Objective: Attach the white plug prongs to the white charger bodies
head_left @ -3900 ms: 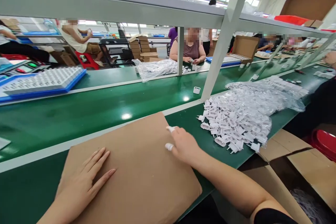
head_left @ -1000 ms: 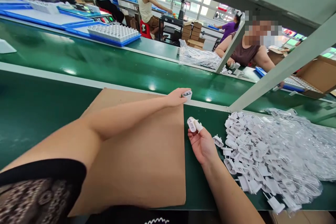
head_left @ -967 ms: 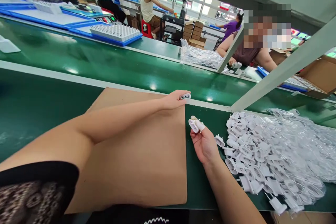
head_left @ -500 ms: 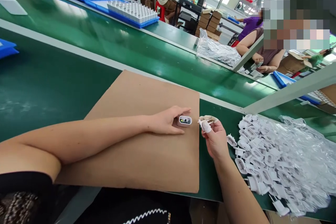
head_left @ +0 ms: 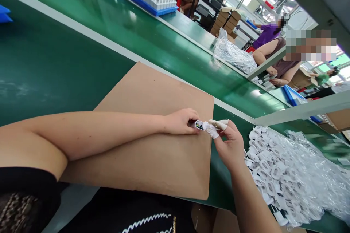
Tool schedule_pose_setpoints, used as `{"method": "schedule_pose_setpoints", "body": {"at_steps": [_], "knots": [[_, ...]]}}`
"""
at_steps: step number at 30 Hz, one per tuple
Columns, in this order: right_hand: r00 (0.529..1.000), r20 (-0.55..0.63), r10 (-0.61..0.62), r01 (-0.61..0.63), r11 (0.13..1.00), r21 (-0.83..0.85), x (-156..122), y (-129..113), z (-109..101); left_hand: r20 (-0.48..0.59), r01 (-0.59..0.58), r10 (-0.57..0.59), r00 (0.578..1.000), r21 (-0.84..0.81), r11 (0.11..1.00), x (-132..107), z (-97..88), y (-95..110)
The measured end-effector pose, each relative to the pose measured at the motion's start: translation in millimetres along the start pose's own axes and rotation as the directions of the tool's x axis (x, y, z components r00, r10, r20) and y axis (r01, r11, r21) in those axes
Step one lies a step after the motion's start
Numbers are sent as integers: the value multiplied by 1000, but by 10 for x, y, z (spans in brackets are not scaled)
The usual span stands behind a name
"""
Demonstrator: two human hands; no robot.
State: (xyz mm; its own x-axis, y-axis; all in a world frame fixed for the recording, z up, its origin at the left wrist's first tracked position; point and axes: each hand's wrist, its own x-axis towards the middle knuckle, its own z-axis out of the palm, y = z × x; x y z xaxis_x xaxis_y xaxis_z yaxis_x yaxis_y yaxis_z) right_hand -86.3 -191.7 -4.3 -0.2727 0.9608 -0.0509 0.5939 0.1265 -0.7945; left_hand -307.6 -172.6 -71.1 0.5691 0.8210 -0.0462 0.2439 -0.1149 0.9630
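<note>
My left hand (head_left: 181, 121) is closed around a small white oval charger housing (head_left: 199, 125), whose open end shows coloured electronic parts inside. The housing is just above a brown cardboard sheet (head_left: 164, 160) or resting on it; I cannot tell which. My right hand (head_left: 229, 142), its fingertips wrapped in white coverings, pinches a small white plug end cap (head_left: 206, 126) at the housing's open end. The fingers partly cover the cap, so whether the two parts touch is unclear.
To the right lies a heap of white plug caps (head_left: 269, 164), partly under clear plastic (head_left: 314, 174). A pale rail (head_left: 175, 83) borders a green belt (head_left: 153, 51). Beyond it are a blue tray (head_left: 164, 11) with white parts and a co-worker (head_left: 276, 58). A slanted post (head_left: 300, 107) stands at right.
My left hand's fingers have closed on the charger housing. My right hand has brought the plug cap leftward to the housing's open end. The whole view has tilted a little.
</note>
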Motion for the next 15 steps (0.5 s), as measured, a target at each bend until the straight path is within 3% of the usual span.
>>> {"method": "schedule_pose_setpoints", "body": {"at_steps": [3,6,15], "knots": [[986,51,-158,165,965,-204,98,-82,31,-10,-11,11,1000,-13,1000,0,6,-13],[965,105,-242,262,913,-311,166,-63,90,-20,-20,19,1000,-29,999,0,18,-34],[937,207,-280,346,820,-456,240,-62,152,-43,-45,44,998,-23,999,5,19,-37]]}}
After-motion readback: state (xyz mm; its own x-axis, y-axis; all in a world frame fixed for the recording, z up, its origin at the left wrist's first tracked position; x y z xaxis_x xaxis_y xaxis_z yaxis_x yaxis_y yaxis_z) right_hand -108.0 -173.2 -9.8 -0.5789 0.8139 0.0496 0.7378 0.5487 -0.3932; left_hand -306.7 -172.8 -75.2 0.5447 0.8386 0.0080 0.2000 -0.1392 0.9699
